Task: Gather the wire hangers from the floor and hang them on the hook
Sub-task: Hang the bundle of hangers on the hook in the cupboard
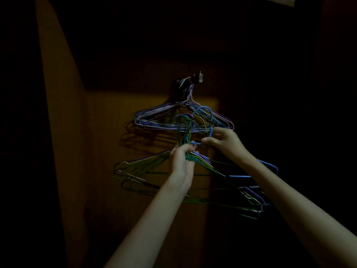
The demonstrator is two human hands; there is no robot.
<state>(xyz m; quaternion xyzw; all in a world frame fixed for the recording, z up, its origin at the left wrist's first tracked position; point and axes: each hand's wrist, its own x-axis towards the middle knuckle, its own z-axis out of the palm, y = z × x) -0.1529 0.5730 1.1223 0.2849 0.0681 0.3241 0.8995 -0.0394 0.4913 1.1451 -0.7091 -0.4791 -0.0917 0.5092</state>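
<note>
Bundle of wire hangers (218,176) in my hands, held up in front of the wooden door (108,151), below the hook. Necks bunched together and pointing up, curved tops toward the hook; the bottom bars run roughly left to right, tilted, left ends higher and right ends dropping lower toward me. Colours green, yellow-green, purple, blue as far as the dim light lets me tell. My left hand (181,161) is wrapped around the bunched necks, fingers curled tight on the wires. My right hand (222,141) pinches the neck of the blue hanger (268,167) between thumb and fingers; its hook loop arcs up above the others, its body trails right behind my right forearm. Above, a second set of hung hangers (183,118) is already on the wall hook (201,78), bars close to horizontal, mostly purple and blue, flat against the door. The loop of the blue hanger overlaps that set; touching or not, cannot tell. Their shadow falls on the door to the lower left. Rest of the scene is very dark; a pale object (286,0) sits at the top right edge, unclear what.
</note>
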